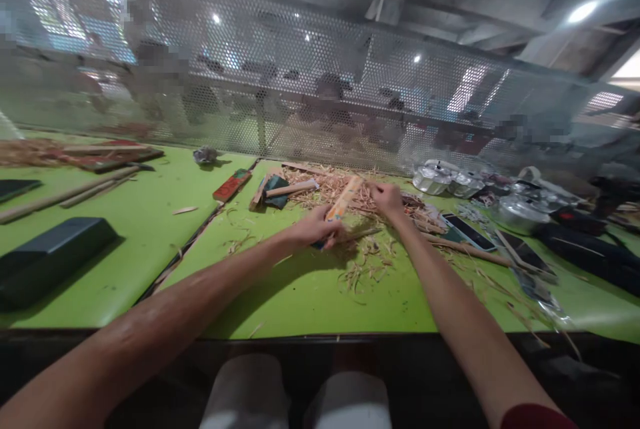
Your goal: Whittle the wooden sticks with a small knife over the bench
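Observation:
My left hand is closed around the lower end of a flat pale strip with orange and blue markings. The strip tilts up and away to the right, above a heap of wood shavings. My right hand is just right of its upper end, fingers pinched together; whether they touch the strip or hold something small is hidden. Under the hands lies a thin stick, partly covered. Curled shavings lie on the green tabletop between my forearms.
To the left are a red-orange block, a dark green box and long sticks. At the right lie a phone, a wooden rod and shiny metal pots. A perforated metal screen stands behind; blurred people are beyond it.

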Motion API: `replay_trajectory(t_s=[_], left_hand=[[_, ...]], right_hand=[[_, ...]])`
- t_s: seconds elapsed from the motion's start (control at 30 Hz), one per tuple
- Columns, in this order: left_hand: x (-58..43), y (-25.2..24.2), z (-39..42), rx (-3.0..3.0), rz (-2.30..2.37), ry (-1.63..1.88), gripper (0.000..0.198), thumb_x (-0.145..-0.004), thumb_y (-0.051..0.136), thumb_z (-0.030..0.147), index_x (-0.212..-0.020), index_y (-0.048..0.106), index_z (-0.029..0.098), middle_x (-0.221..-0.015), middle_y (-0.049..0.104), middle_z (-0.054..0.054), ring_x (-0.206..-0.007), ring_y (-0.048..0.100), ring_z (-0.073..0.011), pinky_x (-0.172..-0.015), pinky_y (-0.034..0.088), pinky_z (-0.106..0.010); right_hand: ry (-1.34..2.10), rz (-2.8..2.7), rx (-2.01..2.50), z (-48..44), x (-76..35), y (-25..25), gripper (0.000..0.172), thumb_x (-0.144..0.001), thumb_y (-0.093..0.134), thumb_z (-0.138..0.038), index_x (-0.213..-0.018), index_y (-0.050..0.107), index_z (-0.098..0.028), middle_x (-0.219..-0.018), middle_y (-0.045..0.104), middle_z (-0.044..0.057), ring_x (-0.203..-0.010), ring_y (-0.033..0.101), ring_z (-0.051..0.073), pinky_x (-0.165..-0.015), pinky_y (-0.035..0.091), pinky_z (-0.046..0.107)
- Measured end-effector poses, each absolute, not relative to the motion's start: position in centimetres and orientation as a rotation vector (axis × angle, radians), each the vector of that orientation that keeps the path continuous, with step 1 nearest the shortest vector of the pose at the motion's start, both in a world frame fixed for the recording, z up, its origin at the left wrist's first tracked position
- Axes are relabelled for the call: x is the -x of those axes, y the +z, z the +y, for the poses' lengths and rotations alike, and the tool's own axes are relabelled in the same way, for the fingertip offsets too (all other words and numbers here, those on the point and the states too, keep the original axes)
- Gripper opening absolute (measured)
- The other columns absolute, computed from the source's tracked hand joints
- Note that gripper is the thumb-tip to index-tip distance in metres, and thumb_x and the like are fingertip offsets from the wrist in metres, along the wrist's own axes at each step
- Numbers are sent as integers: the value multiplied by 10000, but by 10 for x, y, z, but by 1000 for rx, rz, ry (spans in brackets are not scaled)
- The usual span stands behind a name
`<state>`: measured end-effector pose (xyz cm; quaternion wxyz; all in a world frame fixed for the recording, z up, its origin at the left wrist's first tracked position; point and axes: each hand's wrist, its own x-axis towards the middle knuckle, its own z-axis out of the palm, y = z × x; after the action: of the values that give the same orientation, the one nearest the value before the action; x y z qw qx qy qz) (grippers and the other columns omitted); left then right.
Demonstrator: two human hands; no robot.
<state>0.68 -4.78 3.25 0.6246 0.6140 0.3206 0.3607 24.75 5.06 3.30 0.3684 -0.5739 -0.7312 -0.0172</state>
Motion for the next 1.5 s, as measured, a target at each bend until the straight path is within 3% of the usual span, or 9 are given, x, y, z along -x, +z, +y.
replay_trajectory(t_s=[0.07,0.2,0.43,0.87,0.97,1.07,1.17,1.4,1.5], left_hand=[[-12,35,-54,-1477,596,744,340,-815,736,257,-1034,480,212,-613,609,82,-401,520,-83,-398,396,-196],[-13,31,-46,-1451,675,856,243,-835,688,280,-918,468,217,-562,584,80,-379,498,-80,-374,366,-192],[7,18,-16,-1350,842,962,186,-889,639,266,-797,484,219,-550,592,53,-390,511,-77,-397,377,-190],[6,18,-12,-1384,887,1003,147,-866,602,160,-836,474,226,-536,575,79,-373,483,-73,-399,377,-178],[2,17,-22,-1454,856,864,191,-839,643,169,-851,461,227,-518,571,74,-364,492,-82,-381,366,-180],[-6,23,-35,-1549,703,737,226,-834,681,208,-933,478,219,-554,596,74,-382,529,-88,-386,391,-176],[-10,28,-37,-1482,727,889,206,-853,645,208,-936,457,221,-577,593,78,-397,544,-86,-397,415,-177],[8,13,-13,-1360,950,1023,210,-867,685,241,-856,476,221,-549,591,63,-368,529,-100,-376,398,-194],[11,13,-10,-1411,915,1015,182,-898,670,270,-834,507,216,-513,574,59,-362,515,-102,-380,387,-198]], right_hand=[[-70,-1643,1652,58,-273,34,407,-990,537,-364,-926,855,-117,-843,801,129,-838,741,269,-790,557,326],[62,-1454,1599,61,-288,40,493,-1003,488,-488,-919,833,-146,-740,748,82,-808,733,283,-747,581,345],[270,-1893,1252,37,-225,42,340,-936,602,-367,-1030,862,-168,-1094,818,106,-1066,753,300,-985,581,403],[-150,-2289,1267,31,-198,28,341,-990,561,-262,-1166,851,-229,-1250,775,99,-1131,746,258,-974,533,302],[-231,-2103,1565,40,-222,30,376,-1033,506,-280,-1202,838,-224,-1198,796,111,-1045,754,246,-874,528,280],[-247,-1827,1849,50,-261,34,404,-1044,503,-335,-1030,867,-160,-1000,817,167,-944,759,298,-782,529,317],[-188,-1615,1797,54,-283,39,480,-1049,477,-417,-943,860,-148,-910,809,172,-877,756,319,-745,546,346],[198,-2031,1191,35,-224,39,317,-961,590,-394,-991,866,-242,-1123,816,79,-1079,762,295,-984,577,409],[214,-2211,1138,22,-198,35,276,-945,617,-356,-986,877,-273,-1136,812,53,-1067,769,282,-990,576,395]])
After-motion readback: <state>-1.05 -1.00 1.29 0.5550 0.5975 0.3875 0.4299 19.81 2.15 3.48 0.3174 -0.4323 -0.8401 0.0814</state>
